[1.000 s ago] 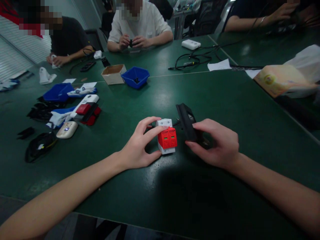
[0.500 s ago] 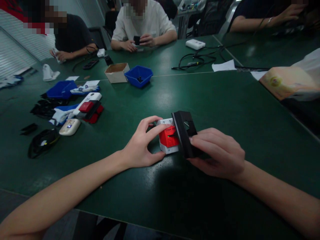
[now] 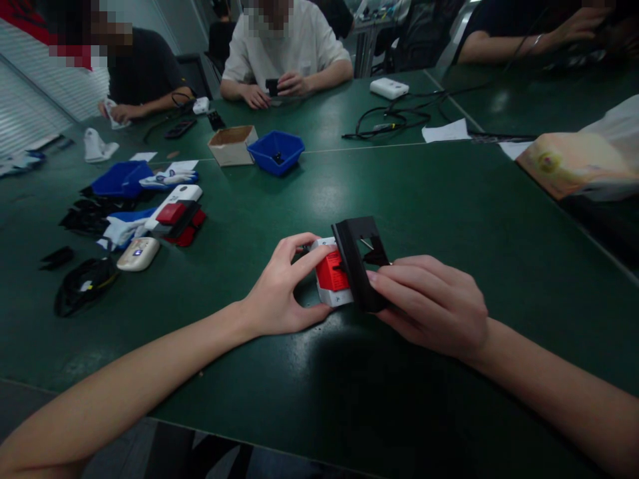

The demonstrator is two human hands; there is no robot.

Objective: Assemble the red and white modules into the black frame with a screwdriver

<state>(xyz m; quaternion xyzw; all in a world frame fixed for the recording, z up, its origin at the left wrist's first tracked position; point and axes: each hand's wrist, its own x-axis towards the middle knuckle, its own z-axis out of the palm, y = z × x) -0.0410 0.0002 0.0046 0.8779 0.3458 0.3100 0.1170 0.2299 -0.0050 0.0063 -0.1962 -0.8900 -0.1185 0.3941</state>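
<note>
My left hand (image 3: 287, 286) grips a small box-shaped device (image 3: 329, 271) with a red label and pale metal-like ends, fingers at its far end and thumb at its near end. The device sits at the green table's surface. In my right hand (image 3: 434, 303) is a black plastic cover (image 3: 355, 266) with a cut-out opening, held tilted between thumb and fingers. The cover overlaps the right side of the red-labelled device; whether the two touch is hard to tell. A thin pale strip or pin shows within the opening.
Left on the green table (image 3: 239, 233) lie a white-and-red device (image 3: 174, 209), a cream oval case (image 3: 138, 254), a coiled cable (image 3: 84, 283) and gloves (image 3: 170, 178). Farther back stand a cardboard box (image 3: 232, 148) and a blue bin (image 3: 277, 154). Other people sit across the table.
My right hand has moved the black cover slightly left and turned it, so its opening shows more and it covers more of the red label. My left hand stays in place.
</note>
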